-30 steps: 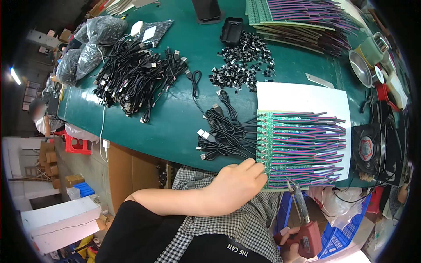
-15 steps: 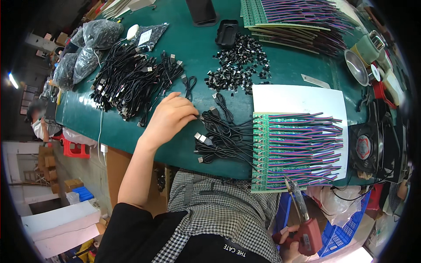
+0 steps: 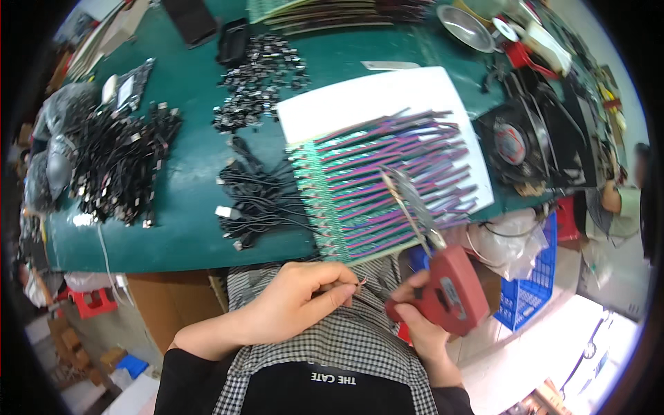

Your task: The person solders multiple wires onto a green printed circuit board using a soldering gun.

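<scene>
My left hand [image 3: 301, 301] is in front of my checked apron, thumb and finger pinched together. A thin wire end [image 3: 362, 282] pokes out of the pinch; the rest of it is hidden. My right hand [image 3: 422, 315] grips a red soldering gun [image 3: 456, 290], its metal tip pointing up over the striped wires [image 3: 401, 173]. Those wires fan out from a green circuit board panel [image 3: 321, 200] lying on a white sheet [image 3: 360, 104]. Black USB cables [image 3: 259, 200] run from the panel's left edge and lie bundled on the table.
A large heap of black USB cables [image 3: 121, 162] lies at the left beside plastic bags [image 3: 59, 152]. Small black-and-silver connectors [image 3: 263, 79] are scattered near a black box [image 3: 232, 41]. A black fan [image 3: 515, 142] stands at the right, near a metal bowl [image 3: 465, 28]. A blue crate [image 3: 529, 277] sits below.
My left hand has come back from the cables to my lap, now pinching a wire end. My right hand has raised the soldering gun. The view has turned to the right.
</scene>
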Tool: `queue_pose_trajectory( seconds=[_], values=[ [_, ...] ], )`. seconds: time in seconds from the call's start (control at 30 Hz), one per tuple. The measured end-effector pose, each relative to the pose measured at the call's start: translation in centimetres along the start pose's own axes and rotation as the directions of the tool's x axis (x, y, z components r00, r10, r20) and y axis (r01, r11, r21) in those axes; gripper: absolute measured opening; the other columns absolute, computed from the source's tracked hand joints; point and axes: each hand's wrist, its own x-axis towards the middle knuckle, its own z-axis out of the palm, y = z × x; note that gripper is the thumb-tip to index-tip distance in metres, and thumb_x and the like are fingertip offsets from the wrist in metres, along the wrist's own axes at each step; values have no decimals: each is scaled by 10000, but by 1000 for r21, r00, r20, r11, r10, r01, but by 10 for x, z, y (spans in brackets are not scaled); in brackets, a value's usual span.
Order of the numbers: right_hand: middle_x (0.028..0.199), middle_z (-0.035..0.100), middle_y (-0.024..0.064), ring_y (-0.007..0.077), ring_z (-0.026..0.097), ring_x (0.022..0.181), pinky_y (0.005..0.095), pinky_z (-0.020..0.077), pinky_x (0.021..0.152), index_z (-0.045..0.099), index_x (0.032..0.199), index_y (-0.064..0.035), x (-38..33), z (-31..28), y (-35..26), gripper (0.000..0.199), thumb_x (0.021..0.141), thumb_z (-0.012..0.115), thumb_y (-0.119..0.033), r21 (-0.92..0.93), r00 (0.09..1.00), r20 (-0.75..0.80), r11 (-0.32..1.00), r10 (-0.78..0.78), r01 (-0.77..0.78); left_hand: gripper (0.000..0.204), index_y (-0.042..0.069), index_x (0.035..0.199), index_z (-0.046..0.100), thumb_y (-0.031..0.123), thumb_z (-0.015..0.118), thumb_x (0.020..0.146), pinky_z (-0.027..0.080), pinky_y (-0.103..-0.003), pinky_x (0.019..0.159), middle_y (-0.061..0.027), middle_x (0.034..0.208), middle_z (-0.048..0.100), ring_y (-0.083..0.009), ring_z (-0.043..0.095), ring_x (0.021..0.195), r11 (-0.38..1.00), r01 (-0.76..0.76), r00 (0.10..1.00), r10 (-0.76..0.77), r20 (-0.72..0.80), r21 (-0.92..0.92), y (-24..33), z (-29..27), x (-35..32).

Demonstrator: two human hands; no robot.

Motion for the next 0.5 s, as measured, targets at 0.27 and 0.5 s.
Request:
queue_pose_trajectory(
  seconds=[0.27, 0.5],
  values=[
    [981, 577, 61, 146, 622, 940, 275, 526, 783, 438, 1271, -37, 17, 16, -1, 460, 871, 650, 42, -7, 991, 136, 1000, 14, -13, 111, -13, 995, 514, 58, 573, 935, 497, -272, 613, -100, 749, 672, -149, 661, 679, 999, 51, 989, -51, 141, 2, -5, 16, 12],
    [976, 562, 69, 142, 625, 876, 278, 526, 763, 438, 1235, -27, 20, 12, 3, 429, 868, 650, 43, -79, 984, 177, 997, 0, 15, 114, -20, 985, 533, 35, 608, 919, 520, -237, 640, -70, 728, 678, -114, 676, 705, 997, 55, 991, -61, 120, 51, -7, 18, 13]
  ],
)
